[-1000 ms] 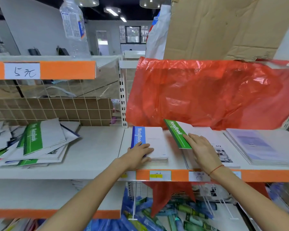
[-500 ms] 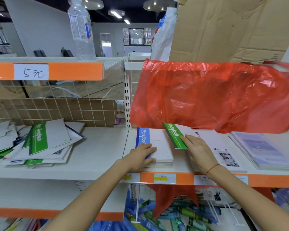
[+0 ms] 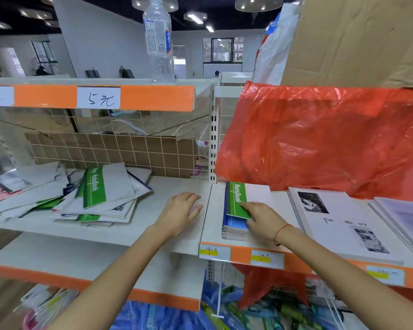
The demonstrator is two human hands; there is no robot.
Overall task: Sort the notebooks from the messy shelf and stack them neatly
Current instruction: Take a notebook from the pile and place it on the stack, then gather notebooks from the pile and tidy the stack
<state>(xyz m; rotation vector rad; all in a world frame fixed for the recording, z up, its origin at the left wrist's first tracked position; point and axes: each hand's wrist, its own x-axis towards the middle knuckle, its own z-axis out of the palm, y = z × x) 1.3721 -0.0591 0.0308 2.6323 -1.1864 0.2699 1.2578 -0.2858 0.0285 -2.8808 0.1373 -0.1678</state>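
Setting a green notebook on the neat stack, right shelf.
From my head view, my right hand presses it with loosely curled fingers; my left hand rests flat and relaxed, holding nothing, beside the messy pile.

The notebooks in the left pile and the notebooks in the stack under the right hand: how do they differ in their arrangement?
The left pile is scattered, its notebooks fanned at different angles; the right stack has aligned edges. No hand touches the left pile; the right hand rests on the right stack. Both carry a green-striped notebook on top and lie on white shelves.
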